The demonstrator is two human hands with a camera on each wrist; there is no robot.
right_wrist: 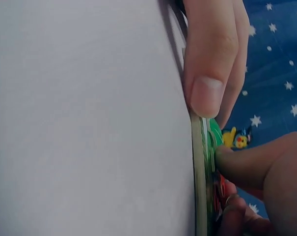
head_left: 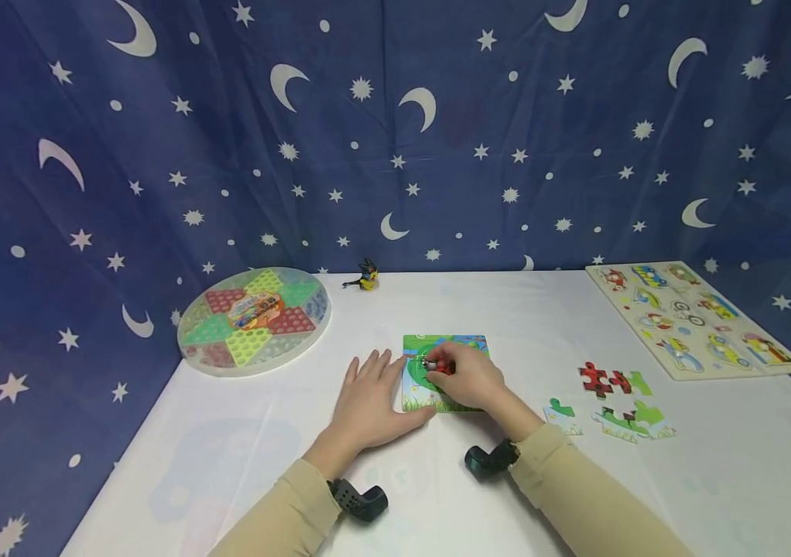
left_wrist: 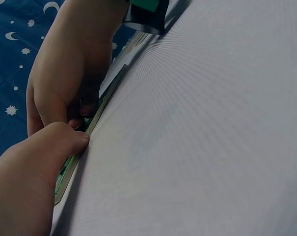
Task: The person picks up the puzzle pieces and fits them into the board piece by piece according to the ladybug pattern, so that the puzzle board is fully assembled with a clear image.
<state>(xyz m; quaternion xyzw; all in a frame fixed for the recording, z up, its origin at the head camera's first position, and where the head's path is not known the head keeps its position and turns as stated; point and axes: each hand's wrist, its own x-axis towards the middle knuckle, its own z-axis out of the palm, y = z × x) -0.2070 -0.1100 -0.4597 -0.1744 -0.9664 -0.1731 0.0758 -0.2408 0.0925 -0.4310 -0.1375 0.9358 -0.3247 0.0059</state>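
Two bare hands at a small picture board [head_left: 415, 394] lying flat on the white counter [head_left: 284, 480], with one red puzzle piece [head_left: 446, 367] in hand. The right hand [head_left: 474, 377] has its fingers closed in a pinch about this piece, over the board's upper middle; whether the piece touches the board beneath cannot be told. The left hand [head_left: 368, 406] lies with fingers extended and spread, gripping nothing; its forefinger meets the board's left edge, its thumb the near edge.

Handling (judged from appearance): the piece is probably light, thin and stiff, with a smooth printed face that may slide a little under dry fingertips. Its knobs look the weakest part, liable to chip or fray if levered. The best hold is a light pinch on opposite cut edges, across the broad body, leaving the knobs free. The board, likewise rigid and light, would probably skid if pushed; steadying suits its rim.

To the right, well apart from the board, lie loose pieces, among them a red-and-black piece [head_left: 596, 381] and a green-topped piece [head_left: 562, 418], best lifted by their edges.
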